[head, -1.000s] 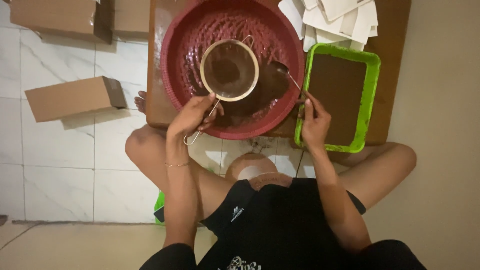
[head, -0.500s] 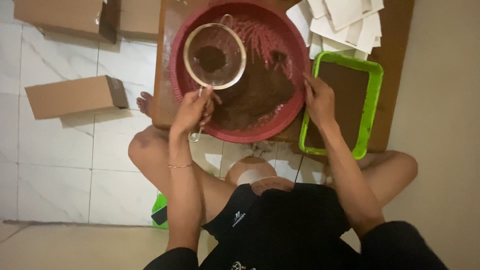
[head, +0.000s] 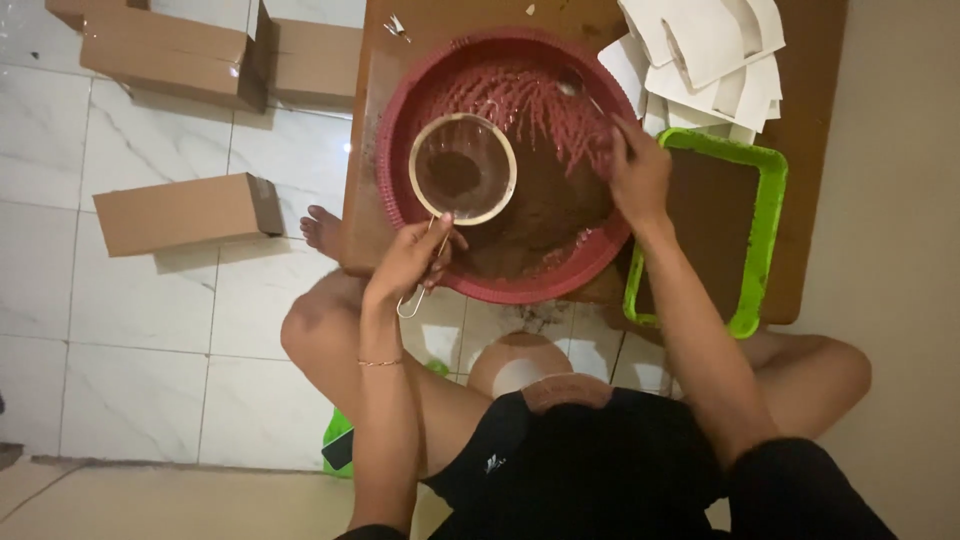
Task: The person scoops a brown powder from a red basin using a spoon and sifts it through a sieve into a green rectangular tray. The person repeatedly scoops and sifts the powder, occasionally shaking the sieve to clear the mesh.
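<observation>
Left hand [head: 408, 262] grips the wire handle of a round sieve [head: 462, 168] holding a small brown clump over the red basin [head: 400, 120], while the right hand [head: 638, 172], closed on a spoon [head: 575, 88], works the largely unsifted brown powder [head: 545, 205].

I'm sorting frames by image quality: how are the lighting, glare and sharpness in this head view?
Head view: dim, warm light; small glare spots on the white floor tiles. The left hand holding the sieve is fairly sharp; the right hand in the red basin looks slightly soft.
</observation>
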